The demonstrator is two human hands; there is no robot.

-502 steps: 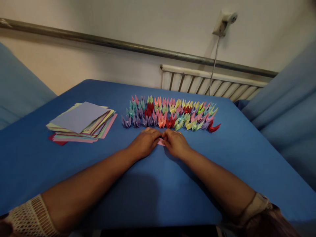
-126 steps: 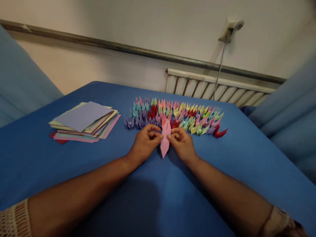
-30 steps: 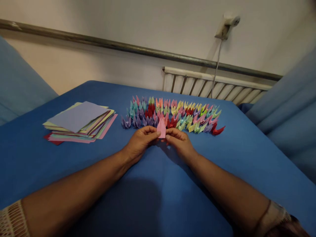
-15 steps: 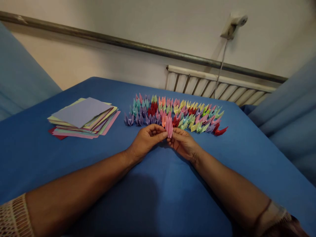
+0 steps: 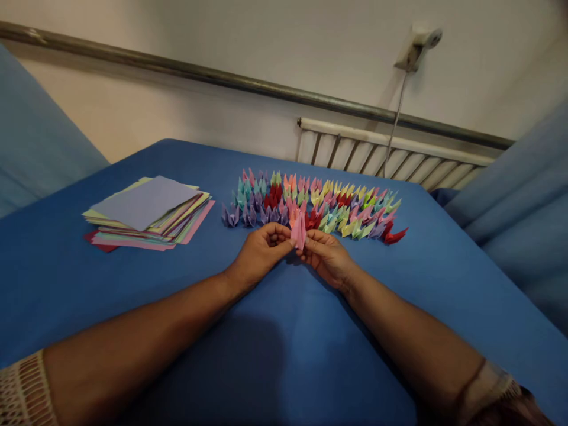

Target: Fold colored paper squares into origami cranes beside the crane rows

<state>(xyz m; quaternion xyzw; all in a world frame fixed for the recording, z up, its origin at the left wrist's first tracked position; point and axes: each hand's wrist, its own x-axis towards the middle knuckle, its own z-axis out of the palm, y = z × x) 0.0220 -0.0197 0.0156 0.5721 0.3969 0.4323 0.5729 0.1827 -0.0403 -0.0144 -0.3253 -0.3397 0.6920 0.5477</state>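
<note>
Between my two hands stands a folded pink origami paper [image 5: 299, 232], narrow and upright, pointed at its top. My left hand [image 5: 261, 251] pinches its left side between thumb and fingers. On the opposite side my right hand [image 5: 329, 255] grips it the same way, fingertips partly hidden behind the paper. Just beyond are rows of small folded paper cranes [image 5: 346, 204] in purple, red, pink, yellow, green and blue; the held paper hides a few of them.
A loose stack of coloured paper sheets [image 5: 148, 204] lies on the left of the blue-covered table [image 5: 213, 343]. Behind the table are a radiator [image 5: 355, 145], a wall pipe [image 5: 199, 68] and a plug with a hanging cord [image 5: 417, 47]. Blue curtains [image 5: 519, 207] flank both sides.
The pink paper has turned in my fingers and now shows a broader, flatter face than the several narrow pleats seen before. Both hands keep their hold in nearly the same place.
</note>
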